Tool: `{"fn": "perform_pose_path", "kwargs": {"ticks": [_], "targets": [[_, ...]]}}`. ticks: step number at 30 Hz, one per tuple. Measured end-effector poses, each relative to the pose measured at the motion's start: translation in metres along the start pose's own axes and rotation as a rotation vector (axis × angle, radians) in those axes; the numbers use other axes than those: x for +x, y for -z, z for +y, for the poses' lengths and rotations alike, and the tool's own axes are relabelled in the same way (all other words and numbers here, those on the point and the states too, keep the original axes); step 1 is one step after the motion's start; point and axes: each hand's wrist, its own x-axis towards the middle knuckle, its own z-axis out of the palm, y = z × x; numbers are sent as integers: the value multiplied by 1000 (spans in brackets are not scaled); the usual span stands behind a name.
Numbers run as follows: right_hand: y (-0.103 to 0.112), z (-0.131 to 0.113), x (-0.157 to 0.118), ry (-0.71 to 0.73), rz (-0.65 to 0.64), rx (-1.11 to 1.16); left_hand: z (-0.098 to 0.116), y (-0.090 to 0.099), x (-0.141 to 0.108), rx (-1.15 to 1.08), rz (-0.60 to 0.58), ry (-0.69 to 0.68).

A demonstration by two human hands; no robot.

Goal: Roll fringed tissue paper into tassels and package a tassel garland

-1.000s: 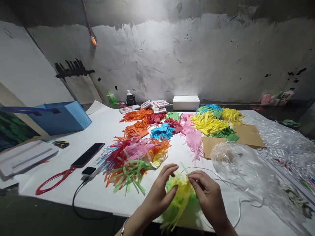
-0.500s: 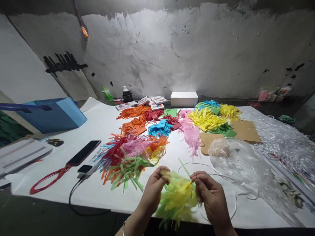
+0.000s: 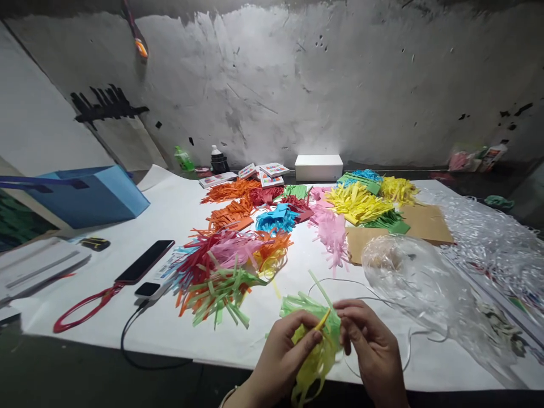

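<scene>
Near the front edge of the white-covered table, my left hand [image 3: 285, 352] pinches a yellow paper tassel [image 3: 317, 358] by its twisted tip, its strips hanging below the fingers. A light green tassel [image 3: 304, 306] lies behind it. My right hand [image 3: 369, 340] is just to the right, fingers closed together beside the green strips; what they hold is too small to make out. A thin white string [image 3: 361, 282] runs on the table behind my right hand. Left of my hands is a pile of tassels, red, pink, orange and green [image 3: 225, 289].
Fringed paper bundles [image 3: 357, 204] spread across the middle. Clear plastic wrap [image 3: 416, 283] and brown card [image 3: 427, 224] are at right. A phone [image 3: 145, 262], a small cabled device [image 3: 148, 290] and a blue bag [image 3: 93, 195] stand left; a white box [image 3: 318, 168] is at the back.
My left hand has moved right and down, now pinching the yellow tassel's tip. The yellow strips hang lower and the green ones show behind. My right hand has shifted slightly.
</scene>
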Motion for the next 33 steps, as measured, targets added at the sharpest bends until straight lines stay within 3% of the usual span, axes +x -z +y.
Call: {"fn": "perform_pose_path", "kwargs": {"ticks": [3,7,16,25,29,33], "targets": [[2,-2,-10,-54,29,-126,-6,2,-2,-50,58,34],[-3,-6,-21,8,-46,-247,-4,2,-4,-62,59,52],[-6,-10,-21,70,-44,-316,-3,-1,-7,-48,67,47],[-7,-11,-21,32,-52,-326,-5,-2,-7,-12,76,32],[-5,-12,-20,-40,-53,-326,-9,-2,-7,73,131,-69],[-1,-10,-19,-263,-118,-204,-14,-1,-6,311,141,-353]]}}
